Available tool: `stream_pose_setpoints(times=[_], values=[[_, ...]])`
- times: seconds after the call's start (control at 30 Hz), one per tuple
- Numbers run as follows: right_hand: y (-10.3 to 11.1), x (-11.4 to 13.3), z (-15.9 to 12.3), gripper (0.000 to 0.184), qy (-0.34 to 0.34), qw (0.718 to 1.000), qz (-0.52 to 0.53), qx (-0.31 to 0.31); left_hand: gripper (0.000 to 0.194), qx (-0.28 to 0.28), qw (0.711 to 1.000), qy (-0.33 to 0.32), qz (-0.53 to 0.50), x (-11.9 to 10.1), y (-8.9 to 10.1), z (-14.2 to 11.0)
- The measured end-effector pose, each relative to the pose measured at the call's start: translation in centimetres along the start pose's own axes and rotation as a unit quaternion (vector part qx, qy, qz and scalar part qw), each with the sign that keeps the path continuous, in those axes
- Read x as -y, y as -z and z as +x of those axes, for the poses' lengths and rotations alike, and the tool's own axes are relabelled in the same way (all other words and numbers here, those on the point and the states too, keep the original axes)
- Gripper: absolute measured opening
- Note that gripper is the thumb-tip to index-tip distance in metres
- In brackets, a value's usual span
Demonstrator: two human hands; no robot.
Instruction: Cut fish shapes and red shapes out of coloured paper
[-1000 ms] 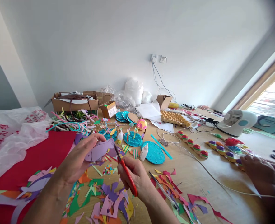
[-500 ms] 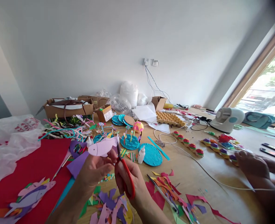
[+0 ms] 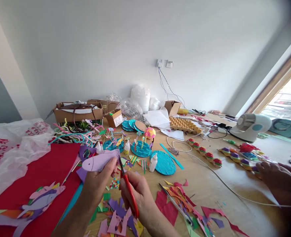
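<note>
Between the thumb and fingers of my left hand (image 3: pixel 102 174) is a pale purple paper fish (image 3: pixel 96 161), with a drawn eye and gill line at its left end. My right hand (image 3: pixel 135 189) grips red-handled scissors (image 3: pixel 130 191). Their dark blades point up and touch or nearly touch the fish's tail end; whether they are closed on the paper I cannot tell. Below my hands lie purple and pink paper scraps (image 3: pixel 118 214). More cut paper fish (image 3: pixel 40 200) are piled on a red sheet (image 3: pixel 59 164) at the left.
White glue bottles (image 3: pixel 153 163) stand near blue discs (image 3: pixel 163 163). Another pair of scissors (image 3: pixel 176 204) lies among scraps. A white cable (image 3: pixel 217 179) crosses the table. At right, a co-worker's hands (image 3: pixel 276 177) rest near painted egg-carton strips (image 3: pixel 234 156) and a fan (image 3: pixel 250 126).
The fish has turned and come lower and left, with my left thumb now over its lower edge. The scissors have dropped slightly. The whole view has shifted a little to the left.
</note>
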State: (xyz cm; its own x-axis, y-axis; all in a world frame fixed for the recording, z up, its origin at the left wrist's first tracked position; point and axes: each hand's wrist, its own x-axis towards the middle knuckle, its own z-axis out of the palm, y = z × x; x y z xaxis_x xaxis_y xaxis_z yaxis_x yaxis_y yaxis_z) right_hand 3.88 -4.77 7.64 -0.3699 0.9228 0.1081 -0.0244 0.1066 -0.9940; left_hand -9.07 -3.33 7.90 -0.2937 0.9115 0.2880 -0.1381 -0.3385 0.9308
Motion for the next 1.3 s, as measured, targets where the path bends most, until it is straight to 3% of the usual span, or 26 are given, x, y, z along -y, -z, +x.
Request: stream_pose_setpoints(times=[0.47,0.67,1.3], values=[[0.1,0.3,-0.1,0.025,0.043,0.999,-0.023,0.019,0.015,-0.083,0.990,0.087,-0.068,-1.1,-1.2,-0.7],[0.2,0.1,0.0,0.031,0.026,0.999,-0.006,0.023,0.015,-0.108,0.984,0.115,-0.088,-1.1,-1.4,-0.7],[0.2,0.2,0.0,0.035,0.030,0.999,-0.032,0.006,0.014,-0.077,0.987,0.101,-0.097,-0.5,-1.1,-0.8]])
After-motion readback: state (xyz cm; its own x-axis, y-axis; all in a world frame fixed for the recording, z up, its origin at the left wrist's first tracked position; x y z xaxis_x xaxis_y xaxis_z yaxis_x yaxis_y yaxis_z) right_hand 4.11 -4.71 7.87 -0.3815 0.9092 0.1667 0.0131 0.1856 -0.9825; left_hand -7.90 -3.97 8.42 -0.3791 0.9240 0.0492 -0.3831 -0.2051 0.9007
